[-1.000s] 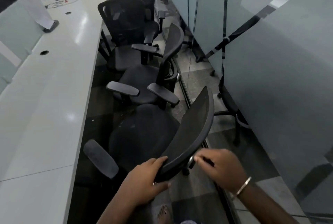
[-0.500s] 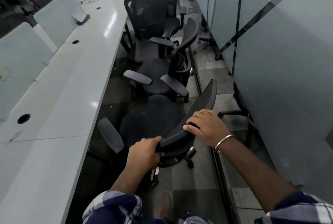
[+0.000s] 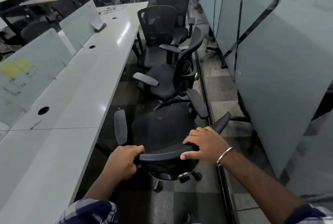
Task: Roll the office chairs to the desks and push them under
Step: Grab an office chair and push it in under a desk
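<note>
The long white desk surface point(image 3: 72, 97) runs along the left, from near to far, with its edge facing the aisle. The nearest office chair point(image 3: 162, 133) stands just right of that edge, not yet under it; its seat faces roughly away from the person and its left armrest point(image 3: 120, 127) lies close to the surface edge.

Left hand point(image 3: 124, 162): fingers clenched around the left end of the backrest top rail point(image 3: 162, 153). Right hand point(image 3: 207, 146): laid over the right part of the same rail, fingers curled over its front edge, thumb along the near side.

Recommended procedure for this step:
1. Keep both grips on the rail, well apart, so the chair can be steered.
2. Swivel the seat to face the surface before pushing (the casters point(image 3: 187, 177) appear free on the tiled floor).
3. Push low and level; a downward load on the rail would likely tilt the backrest.
4. Watch the armrests: they may catch the surface edge.

Further right, the second office chair point(image 3: 167, 81) stands just beyond, and a glass partition point(image 3: 270, 61) bounds the aisle, leaving little room to swing.
</note>
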Demonstrator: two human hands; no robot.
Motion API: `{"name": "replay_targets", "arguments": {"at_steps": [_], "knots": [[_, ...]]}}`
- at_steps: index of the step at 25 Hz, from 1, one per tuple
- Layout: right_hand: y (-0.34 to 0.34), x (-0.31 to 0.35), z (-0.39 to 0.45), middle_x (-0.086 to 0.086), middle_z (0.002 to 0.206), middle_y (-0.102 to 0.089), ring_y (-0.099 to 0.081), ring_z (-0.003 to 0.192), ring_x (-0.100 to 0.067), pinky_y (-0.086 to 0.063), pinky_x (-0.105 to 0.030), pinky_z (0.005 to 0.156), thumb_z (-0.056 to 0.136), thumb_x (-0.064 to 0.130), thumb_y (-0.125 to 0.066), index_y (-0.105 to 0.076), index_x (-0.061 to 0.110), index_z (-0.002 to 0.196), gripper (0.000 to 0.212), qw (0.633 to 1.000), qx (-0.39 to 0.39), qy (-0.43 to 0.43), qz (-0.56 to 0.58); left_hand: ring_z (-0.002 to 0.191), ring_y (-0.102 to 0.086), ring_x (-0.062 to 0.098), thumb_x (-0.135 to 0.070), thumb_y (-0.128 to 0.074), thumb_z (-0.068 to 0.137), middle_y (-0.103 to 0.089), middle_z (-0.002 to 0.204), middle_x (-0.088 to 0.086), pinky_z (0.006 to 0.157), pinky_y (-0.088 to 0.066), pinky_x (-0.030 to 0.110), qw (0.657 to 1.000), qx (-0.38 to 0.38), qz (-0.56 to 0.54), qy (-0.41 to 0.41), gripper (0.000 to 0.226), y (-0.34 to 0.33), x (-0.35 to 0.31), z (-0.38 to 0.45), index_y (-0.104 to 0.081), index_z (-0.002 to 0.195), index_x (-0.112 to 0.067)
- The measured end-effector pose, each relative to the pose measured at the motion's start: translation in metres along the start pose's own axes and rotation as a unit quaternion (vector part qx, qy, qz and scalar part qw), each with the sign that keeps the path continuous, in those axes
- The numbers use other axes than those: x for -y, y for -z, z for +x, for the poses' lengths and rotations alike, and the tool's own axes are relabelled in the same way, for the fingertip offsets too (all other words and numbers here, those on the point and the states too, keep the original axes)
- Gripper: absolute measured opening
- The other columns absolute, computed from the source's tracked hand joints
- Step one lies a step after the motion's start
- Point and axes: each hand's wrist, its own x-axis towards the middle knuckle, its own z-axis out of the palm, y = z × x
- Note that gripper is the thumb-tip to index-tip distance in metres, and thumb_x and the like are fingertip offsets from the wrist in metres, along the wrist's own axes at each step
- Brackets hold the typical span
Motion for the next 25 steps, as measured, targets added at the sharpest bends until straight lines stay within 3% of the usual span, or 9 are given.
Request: {"name": "replay_targets", "arguments": {"at_steps": [2,6,12,16,22,25], "knots": [[0.003,-0.004,-0.014,0.019,0.106,-0.061,-0.055,0.099,-0.005,-0.040,-0.031,0.090,0.066,0.105,-0.031,-0.066,0.037,0.113,0.089,0.999,0.017,-0.012,-0.035,0.080,-0.055,0.004,-0.026,-0.071,0.079,-0.063,0.087,-0.018,0.069,-0.033,0.025,1.000,-0.028,0.005,-0.007,0.024,-0.002,0.000,-0.010,-0.051,0.087,-0.039],[-0.006,0.025,-0.032,0.017,0.094,-0.057,-0.055,0.088,-0.009,-0.039,-0.033,0.081,0.061,0.103,-0.044,-0.065,0.035,0.103,0.083,0.998,0.000,-0.036,-0.057,0.076,-0.045,0.001,-0.018,-0.074,0.076,-0.054,0.083,-0.019,0.078,-0.033,0.025,0.997,-0.069,-0.016,0.007,0.035,-0.014,0.001,-0.035,-0.048,0.084,-0.040],[-0.020,0.086,-0.058,0.017,0.091,-0.055,-0.053,0.088,-0.008,-0.039,-0.035,0.084,0.055,0.104,-0.043,-0.063,0.034,0.099,0.085,0.994,-0.004,-0.094,-0.057,0.079,-0.046,0.004,-0.010,-0.069,0.074,-0.052,0.082,-0.017,0.092,-0.041,0.030,0.997,-0.076,-0.017,-0.008,0.034,-0.018,0.024,-0.073,-0.050,0.085,-0.036],[-0.037,0.135,-0.080,0.017,0.086,-0.055,-0.054,0.085,-0.008,-0.038,-0.035,0.081,0.054,0.105,-0.042,-0.063,0.034,0.093,0.084,0.991,-0.032,-0.116,-0.059,0.073,-0.043,0.008,-0.008,-0.068,0.066,-0.049,0.076,-0.016,0.083,-0.044,0.034,0.995,-0.103,-0.013,-0.012,0.034,-0.026,0.042,-0.112,-0.049,0.080,-0.033],[-0.052,0.200,-0.123,0.017,0.085,-0.054,-0.054,0.086,-0.007,-0.036,-0.034,0.082,0.053,0.105,-0.042,-0.063,0.035,0.093,0.083,0.990,-0.024,-0.133,-0.047,0.071,-0.047,0.011,-0.010,-0.071,0.066,-0.051,0.075,-0.015,0.076,-0.038,0.031,0.995,-0.102,-0.005,-0.007,0.029,-0.036,0.056,-0.179,-0.055,0.079,-0.030],[-0.058,0.224,-0.145,0.018,0.085,-0.053,-0.053,0.086,-0.007,-0.033,-0.033,0.081,0.054,0.104,-0.043,-0.064,0.036,0.095,0.082,0.991,-0.025,-0.126,-0.043,0.070,-0.040,0.009,-0.011,-0.070,0.066,-0.048,0.075,-0.016,0.073,-0.031,0.031,0.994,-0.110,-0.010,0.005,0.029,-0.040,0.054,-0.214,-0.055,0.080,-0.031]]}}
